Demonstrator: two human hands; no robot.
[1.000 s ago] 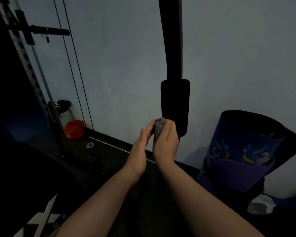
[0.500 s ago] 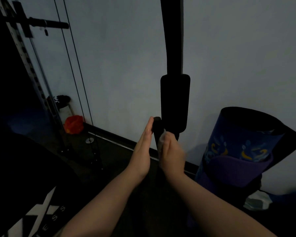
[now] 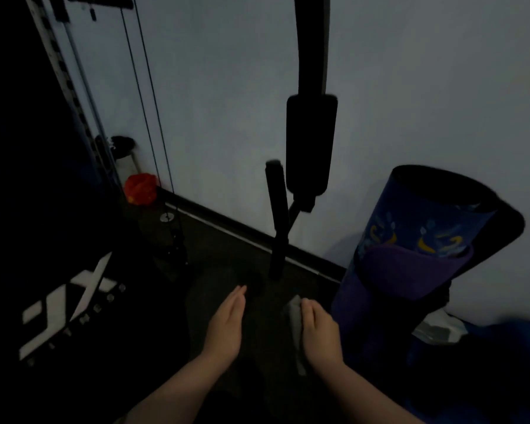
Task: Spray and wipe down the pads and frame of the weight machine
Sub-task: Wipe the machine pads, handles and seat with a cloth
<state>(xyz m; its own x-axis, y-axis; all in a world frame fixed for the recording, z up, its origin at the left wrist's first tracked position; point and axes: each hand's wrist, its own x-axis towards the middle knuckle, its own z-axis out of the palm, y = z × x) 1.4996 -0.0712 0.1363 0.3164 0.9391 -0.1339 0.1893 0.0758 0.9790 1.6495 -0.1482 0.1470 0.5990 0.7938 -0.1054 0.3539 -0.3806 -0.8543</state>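
Dim, murky, motion-blurred; black left side

grey cloth [image 3: 295, 316], black pad [image 3: 311, 142], blue patterned mat [image 3: 423, 228]

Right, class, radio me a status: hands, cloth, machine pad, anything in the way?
Left hand open, empty. Right hand holds grey cloth, below handle, off the pad. Rolled mats stand close on the right.

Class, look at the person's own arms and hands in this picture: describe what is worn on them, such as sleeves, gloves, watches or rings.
Both forearms are bare right up to the bottom edge of the picture, so no sleeves show. The left hand and the right hand wear no gloves. No watch, band or ring shows, though the dim light could hide small ones.
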